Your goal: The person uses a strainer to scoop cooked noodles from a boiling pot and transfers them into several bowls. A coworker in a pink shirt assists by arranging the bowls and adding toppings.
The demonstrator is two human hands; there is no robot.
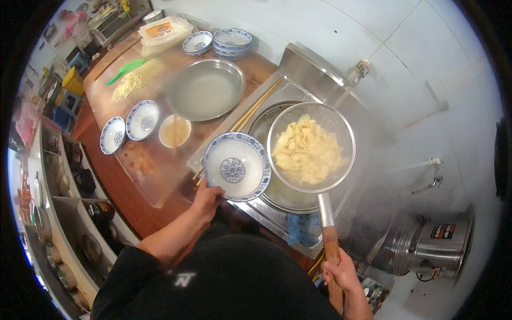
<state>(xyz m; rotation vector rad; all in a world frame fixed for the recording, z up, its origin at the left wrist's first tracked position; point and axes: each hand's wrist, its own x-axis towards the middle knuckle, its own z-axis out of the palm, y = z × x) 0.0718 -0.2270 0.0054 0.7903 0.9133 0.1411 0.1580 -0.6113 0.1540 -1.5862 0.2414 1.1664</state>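
Observation:
My left hand (209, 200) grips the rim of a blue-and-white patterned bowl (237, 166), whose inside shows no food. Around the wooden handle of a wire-mesh strainer (330, 244) my right hand (340, 270) is closed. Wide, pale yellow noodles (308, 150) lie in the strainer's mesh, over a round cooking pot (288, 200) set into a steel stove top. The bowl is just left of the strainer and overlaps the pot's left edge in view. Long wooden chopsticks (256, 106) rest on the steel to the left of the pot.
On the wooden table stand a steel basin of cloudy liquid (208, 92), a small bowl of yellowish contents (175, 131), stacked bowls (232, 42), two separate bowls and thin noodles (136, 82). A blue cloth (302, 230) lies at the stove's near edge. A person (78, 30) is far left.

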